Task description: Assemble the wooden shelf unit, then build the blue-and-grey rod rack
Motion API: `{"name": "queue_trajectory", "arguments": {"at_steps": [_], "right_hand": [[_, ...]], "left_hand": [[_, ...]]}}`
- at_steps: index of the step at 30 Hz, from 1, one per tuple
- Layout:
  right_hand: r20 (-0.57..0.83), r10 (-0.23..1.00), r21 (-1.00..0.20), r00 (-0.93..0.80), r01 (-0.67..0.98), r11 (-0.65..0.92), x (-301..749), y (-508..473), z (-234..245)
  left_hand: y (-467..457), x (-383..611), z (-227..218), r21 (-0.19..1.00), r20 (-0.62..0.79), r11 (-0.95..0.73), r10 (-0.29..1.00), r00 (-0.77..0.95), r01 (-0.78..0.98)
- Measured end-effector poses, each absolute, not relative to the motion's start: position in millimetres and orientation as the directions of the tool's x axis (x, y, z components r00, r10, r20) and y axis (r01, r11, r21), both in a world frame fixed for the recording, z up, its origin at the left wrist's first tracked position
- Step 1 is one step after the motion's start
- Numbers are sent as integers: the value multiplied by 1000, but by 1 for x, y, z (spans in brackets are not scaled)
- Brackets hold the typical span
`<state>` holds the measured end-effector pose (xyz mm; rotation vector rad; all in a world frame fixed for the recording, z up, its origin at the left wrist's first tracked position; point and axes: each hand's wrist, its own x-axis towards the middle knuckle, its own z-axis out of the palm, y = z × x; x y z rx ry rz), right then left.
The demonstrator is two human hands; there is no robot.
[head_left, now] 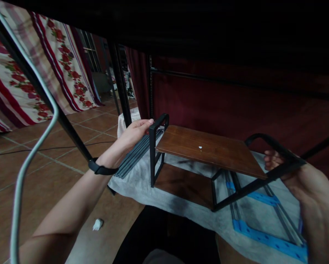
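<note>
A small rack with black metal end frames and a brown wooden shelf board (205,148) stands on a white cloth (142,187) on the floor. My left hand (135,134) rests at the top of the left end frame (154,146), fingers curled against the bar. My right hand (280,163) is wrapped round the right end frame (263,179), which tilts outward. A second brown board (181,183) lies lower in the rack.
A bundle of grey metal rods (135,157) lies on the cloth by my left wrist. Rails with blue tape (263,223) lie at the right. Black table legs (120,80) and a white bent tube (24,161) stand at the left over a tiled floor (43,154).
</note>
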<state>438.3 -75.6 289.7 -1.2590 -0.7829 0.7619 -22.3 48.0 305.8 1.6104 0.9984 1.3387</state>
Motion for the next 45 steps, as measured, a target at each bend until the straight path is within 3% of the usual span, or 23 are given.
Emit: {"name": "queue_trajectory", "arguments": {"at_steps": [6, 23, 29, 35, 45], "right_hand": [[30, 872, -991, 488, -99, 90, 441, -69, 294], [24, 933, -977, 358, -191, 99, 439, -55, 300], [-11, 932, -978, 361, -197, 65, 437, -59, 302], [-9, 930, -974, 367, -213, 74, 435, -60, 304], [-79, 930, -952, 360, -303, 37, 440, -63, 306]], "left_hand": [[57, -23, 312, 892, 409, -430, 899, 157, 141], [70, -21, 319, 980, 196, -184, 953, 231, -73], [75, -19, 317, 982, 190, -186, 969, 155, -43], [76, -16, 313, 950, 299, -305, 950, 92, 62], [82, -12, 317, 973, 218, -227, 964, 152, 49]]}}
